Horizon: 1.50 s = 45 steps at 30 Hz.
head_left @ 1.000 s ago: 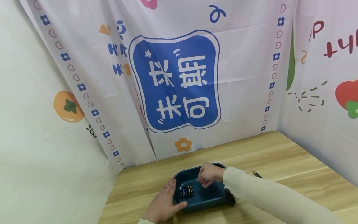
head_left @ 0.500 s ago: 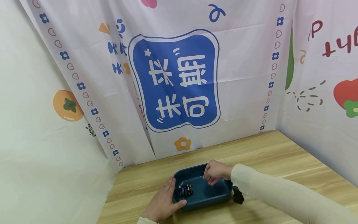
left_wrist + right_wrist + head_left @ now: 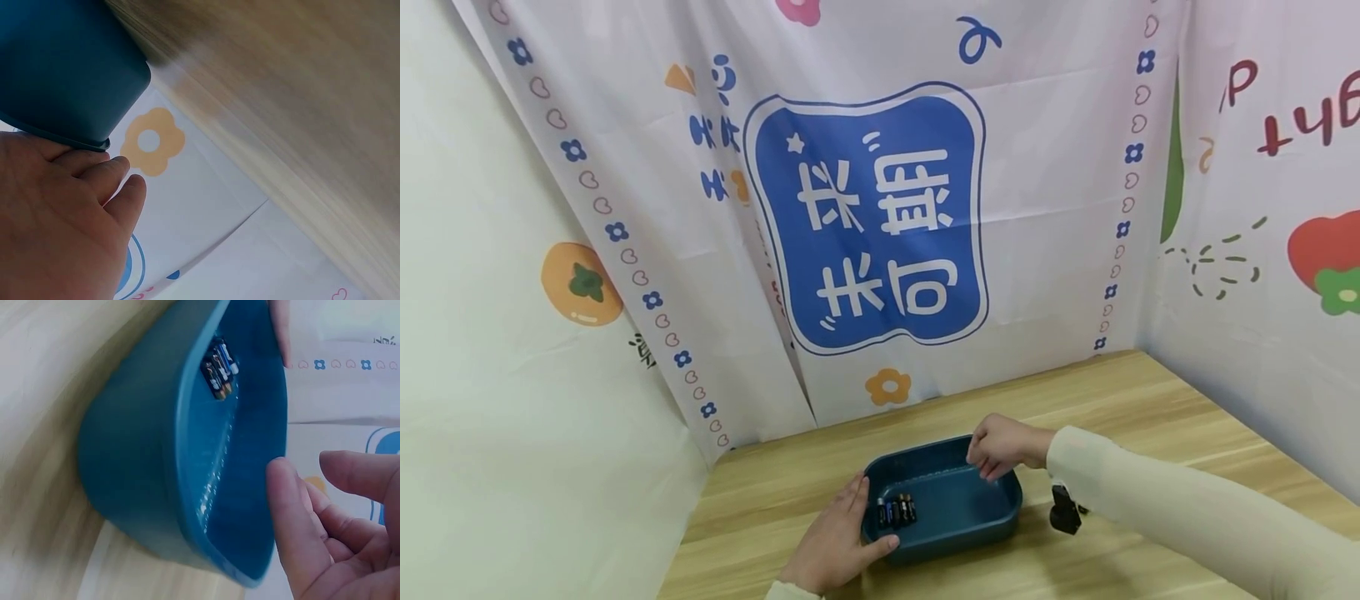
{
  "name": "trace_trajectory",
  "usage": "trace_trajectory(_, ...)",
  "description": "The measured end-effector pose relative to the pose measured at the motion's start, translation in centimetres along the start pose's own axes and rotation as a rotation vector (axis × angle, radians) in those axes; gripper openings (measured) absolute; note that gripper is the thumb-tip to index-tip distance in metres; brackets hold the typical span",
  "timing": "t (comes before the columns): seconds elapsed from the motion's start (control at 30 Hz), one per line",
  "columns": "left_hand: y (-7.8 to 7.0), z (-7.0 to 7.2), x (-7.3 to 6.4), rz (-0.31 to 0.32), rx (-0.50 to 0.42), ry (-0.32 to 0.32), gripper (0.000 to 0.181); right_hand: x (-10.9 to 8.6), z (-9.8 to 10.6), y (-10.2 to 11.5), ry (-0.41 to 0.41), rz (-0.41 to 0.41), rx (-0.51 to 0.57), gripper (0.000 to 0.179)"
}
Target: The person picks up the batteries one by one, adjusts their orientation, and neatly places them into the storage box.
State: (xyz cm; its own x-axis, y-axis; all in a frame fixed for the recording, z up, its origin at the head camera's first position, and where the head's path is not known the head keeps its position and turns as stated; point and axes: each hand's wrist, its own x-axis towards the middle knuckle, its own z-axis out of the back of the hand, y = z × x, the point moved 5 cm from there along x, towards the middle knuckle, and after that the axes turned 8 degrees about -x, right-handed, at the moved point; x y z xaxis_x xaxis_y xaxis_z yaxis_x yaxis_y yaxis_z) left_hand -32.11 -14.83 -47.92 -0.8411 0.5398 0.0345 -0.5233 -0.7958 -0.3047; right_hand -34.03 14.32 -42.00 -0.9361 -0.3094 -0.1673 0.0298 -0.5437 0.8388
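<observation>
A dark teal rectangular bin (image 3: pixel 955 546) stands on the table. Inside, at its left end, several AA-type batteries (image 3: pixel 897 511) lie side by side; the right wrist view shows these batteries (image 3: pixel 219 369) too. My left hand (image 3: pixel 838 537) rests against the bin's left corner, fingers along the side and thumb at the front rim. From the left wrist view, the left hand (image 3: pixel 69 206) touches the rim from outside. Over the bin's back right corner is my right hand (image 3: pixel 1003 446). Its fingers bend loosely in the right wrist view, thumb and fingertip apart, with nothing seen between them (image 3: pixel 337 531).
The wooden table (image 3: pixel 1075 400) runs back to a printed white cloth (image 3: pixel 1045 275). Another cloth wall stands at the left and one at the right. A black wrist camera (image 3: pixel 1064 510) hangs below the right sleeve (image 3: pixel 1187 500).
My right hand has moved right from over the bin's middle to its back right corner. A battery seen on the table at the right is now out of sight. The left hand stays put.
</observation>
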Motion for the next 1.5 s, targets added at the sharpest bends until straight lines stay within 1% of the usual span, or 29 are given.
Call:
trace_trajectory(0.17,-0.1,-0.1,-0.1,0.001,-0.006,0.005,0.101,-0.4,1.1,-0.3,-0.029,-0.013,0.009,0.007)
trace_trajectory(0.33,-0.2,-0.1,-0.1,-0.004,-0.013,0.001,0.100,-0.9,2.2,-1.2,-0.053,-0.044,-0.004,0.006)
trace_trajectory(0.53,0.1,-0.2,0.1,0.009,0.006,0.017,0.102,-1.4,3.0,-2.2,-0.073,-0.070,-0.008,0.009)
trace_trajectory(0.73,0.3,-0.2,0.2,0.015,-0.005,0.022,0.102,-1.7,3.8,-2.8,-0.103,-0.079,-0.017,0.009)
trace_trajectory(1.0,0.3,-0.3,0.3,0.013,-0.019,0.034,0.100,-2.3,5.5,-2.9,-0.088,-0.042,0.033,0.012)
trace_trajectory(1.13,0.3,-0.4,0.3,0.012,-0.021,0.031,0.100,-2.4,6.5,-3.2,-0.088,-0.030,0.051,0.014)
trace_trajectory(1.5,0.3,-0.2,0.2,0.042,-0.020,0.052,0.103,-3.2,7.0,-5.8,-0.084,-0.054,0.075,0.014)
